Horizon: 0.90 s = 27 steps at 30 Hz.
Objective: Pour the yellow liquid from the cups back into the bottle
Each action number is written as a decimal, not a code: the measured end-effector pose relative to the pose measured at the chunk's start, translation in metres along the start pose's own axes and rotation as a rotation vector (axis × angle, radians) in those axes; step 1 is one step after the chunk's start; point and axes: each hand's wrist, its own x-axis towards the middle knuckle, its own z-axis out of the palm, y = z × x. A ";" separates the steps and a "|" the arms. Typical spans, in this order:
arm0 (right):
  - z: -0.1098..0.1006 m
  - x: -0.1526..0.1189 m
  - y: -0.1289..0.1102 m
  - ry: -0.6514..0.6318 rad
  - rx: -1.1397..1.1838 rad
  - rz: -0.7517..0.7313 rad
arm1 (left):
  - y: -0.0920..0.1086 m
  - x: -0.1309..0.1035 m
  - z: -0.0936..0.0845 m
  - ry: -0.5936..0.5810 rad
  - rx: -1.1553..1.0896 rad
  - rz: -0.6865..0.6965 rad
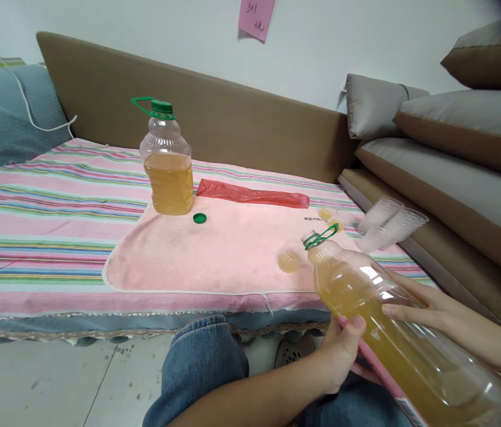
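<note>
Between my two hands lies a big clear plastic bottle of yellow liquid, tilted, with its uncapped mouth towards the upper left. My left hand grips it from below, by the pink label. From the right, my right hand spreads over its upper side and holds it. Just left of the mouth stands a clear plastic cup with some yellow liquid. Other cups with yellow liquid are behind the bottle's neck. A loose green cap rests on the pink cloth.
A second bottle, capped in green, stands upright at the back left. A red plastic bag lies flat behind the cloth. Stacked clear cups lie at the right, beside piled cushions. The bed's front edge runs before my knees.
</note>
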 end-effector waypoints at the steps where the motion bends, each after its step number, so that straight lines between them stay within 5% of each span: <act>1: 0.000 0.000 0.001 -0.010 0.041 0.014 | 0.003 0.000 -0.001 0.010 0.012 0.008; 8: 0.002 0.002 0.010 0.019 0.243 -0.055 | 0.035 0.004 -0.005 -0.053 0.006 0.224; 15: 0.018 0.001 0.015 0.247 0.264 -0.327 | 0.084 -0.012 -0.020 -0.182 0.136 0.380; 20: 0.044 0.004 0.005 0.284 0.390 -0.540 | 0.118 -0.041 -0.038 -0.073 0.366 0.452; 27: 0.101 0.031 -0.050 0.226 0.711 -0.729 | 0.171 -0.088 -0.082 0.197 0.744 0.529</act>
